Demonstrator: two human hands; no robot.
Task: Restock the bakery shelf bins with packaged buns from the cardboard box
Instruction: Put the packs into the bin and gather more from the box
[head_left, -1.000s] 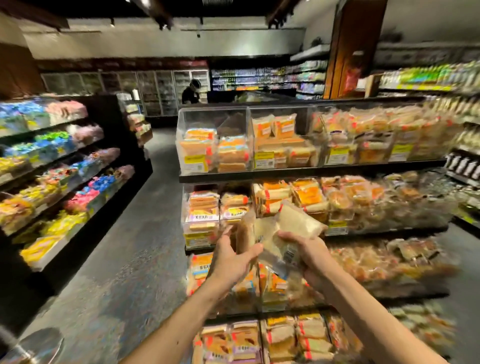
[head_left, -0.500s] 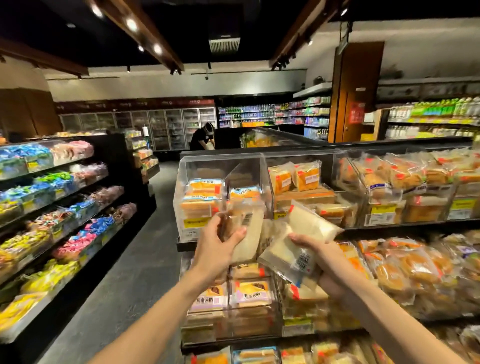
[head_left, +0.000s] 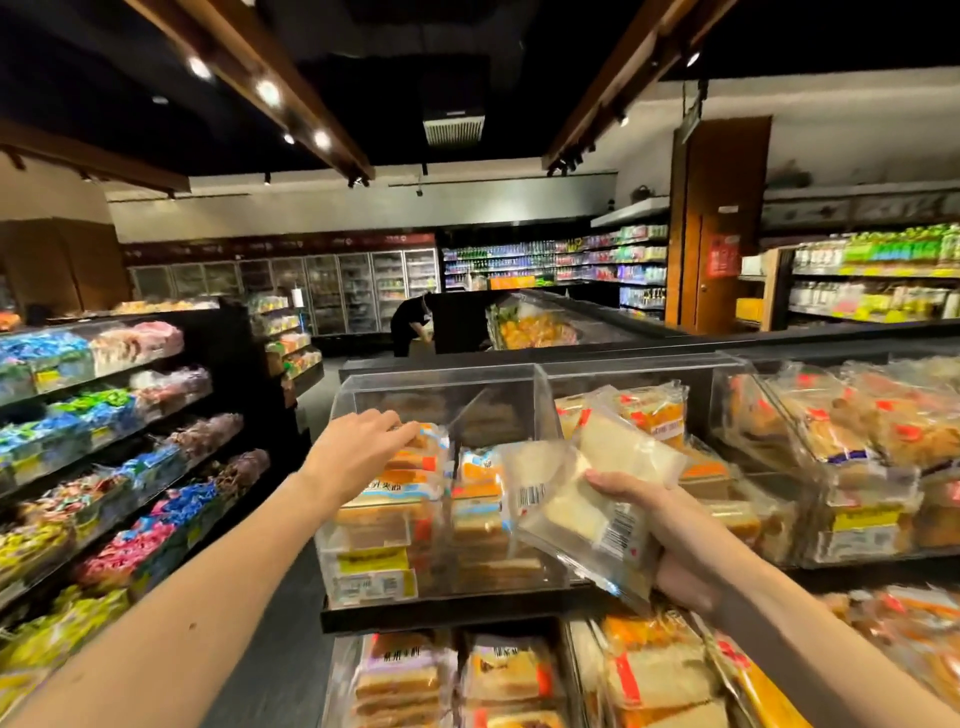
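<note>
My right hand (head_left: 670, 535) grips a stack of clear-wrapped white buns (head_left: 597, 483), held tilted in front of the top shelf's bins. My left hand (head_left: 358, 452) reaches palm-down into the leftmost clear plastic bin (head_left: 441, 375), fingers stretched out and touching the top orange-and-white bun pack (head_left: 423, 460) lying there. The bin holds stacked bun packs behind a yellow price label (head_left: 366, 564). No cardboard box is in view.
More clear bins of packaged bread (head_left: 857, 447) run to the right, and others sit on the lower shelf (head_left: 509, 675). Candy shelves (head_left: 104, 447) line the left side of the grey aisle floor (head_left: 280, 613). A person (head_left: 410, 325) bends over far down the aisle.
My left hand moved up and left from in front of the shelf into the leftmost bin and no longer shows a pack in its grip. The view tilted up; my right hand keeps its packs.
</note>
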